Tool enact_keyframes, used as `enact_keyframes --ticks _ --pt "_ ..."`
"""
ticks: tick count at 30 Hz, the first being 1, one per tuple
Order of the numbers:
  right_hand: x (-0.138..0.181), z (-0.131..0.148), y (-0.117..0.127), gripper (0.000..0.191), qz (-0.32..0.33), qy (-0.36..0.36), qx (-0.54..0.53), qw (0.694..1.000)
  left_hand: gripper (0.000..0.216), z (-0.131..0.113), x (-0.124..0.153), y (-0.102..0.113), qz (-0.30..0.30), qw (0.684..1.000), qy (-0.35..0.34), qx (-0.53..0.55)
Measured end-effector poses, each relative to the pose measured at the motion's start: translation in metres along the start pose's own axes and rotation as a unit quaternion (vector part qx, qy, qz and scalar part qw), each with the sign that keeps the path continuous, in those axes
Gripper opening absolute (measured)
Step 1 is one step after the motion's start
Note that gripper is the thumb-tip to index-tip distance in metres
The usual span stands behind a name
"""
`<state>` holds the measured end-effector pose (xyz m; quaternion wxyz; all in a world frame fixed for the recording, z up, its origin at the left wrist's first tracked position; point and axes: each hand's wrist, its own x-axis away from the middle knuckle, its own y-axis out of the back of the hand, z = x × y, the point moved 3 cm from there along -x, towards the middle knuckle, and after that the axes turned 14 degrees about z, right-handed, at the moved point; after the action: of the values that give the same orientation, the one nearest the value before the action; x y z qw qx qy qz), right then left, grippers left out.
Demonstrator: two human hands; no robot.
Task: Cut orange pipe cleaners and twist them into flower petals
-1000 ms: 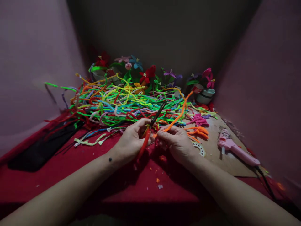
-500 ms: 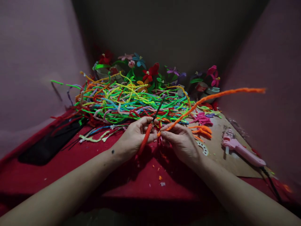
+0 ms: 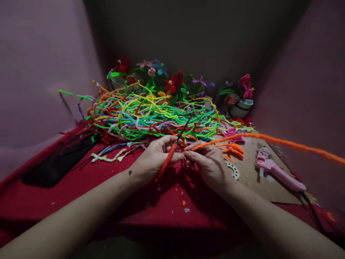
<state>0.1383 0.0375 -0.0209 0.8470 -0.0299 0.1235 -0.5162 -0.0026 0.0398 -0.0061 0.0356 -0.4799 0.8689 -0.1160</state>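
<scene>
One flat black object (image 3: 58, 163) (too dark to make out any detail) lay on a red cloth (image 3: 107, 208), well to the left of the fingers of the left hand (image 3: 151, 160). Beyond those fingers spread a heap of multicoloured fuzzy stems (image 3: 151, 117). The person had the left fingers curled around a red-handled tool (image 3: 168, 158), whose dark, narrow end slanted up past the fingertips toward the heap. Just beside it, the right hand (image 3: 208, 162) pinched an orange stem (image 3: 256, 135) between thumb and fingers; what its lower fingers did could not be told. From that pinch the stem stretched rightward to the view's edge. Right of the right fingers lay some orange lengths (image 3: 235, 151), with a white holed piece (image 3: 235, 169) near the wrist. Farther right, a pink glue gun (image 3: 281, 175) rested on a brown board (image 3: 258, 192).
</scene>
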Motion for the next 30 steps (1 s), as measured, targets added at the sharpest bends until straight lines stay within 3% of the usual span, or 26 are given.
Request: enact_keyframes --ticks 5,15,21,30 --pt "-0.002 0.000 -0.002 0.008 0.013 -0.044 -0.070 0.997 0.046 -0.003 0.001 -0.004 -0.009 0.999 -0.030 -0.001" --pt "-0.005 0.002 -0.002 0.011 0.025 -0.081 -0.180 0.980 0.044 -0.011 0.008 -0.005 0.008 1.000 -0.018 0.002" --pt "-0.005 0.005 -0.003 0.009 0.030 -0.058 -0.161 0.985 0.042 -0.010 0.006 -0.002 0.008 1.000 -0.012 0.005" --pt "-0.008 0.006 0.005 0.017 -0.058 -0.043 -0.192 0.979 0.052 -0.015 0.005 0.003 -0.062 0.994 -0.058 -0.073"
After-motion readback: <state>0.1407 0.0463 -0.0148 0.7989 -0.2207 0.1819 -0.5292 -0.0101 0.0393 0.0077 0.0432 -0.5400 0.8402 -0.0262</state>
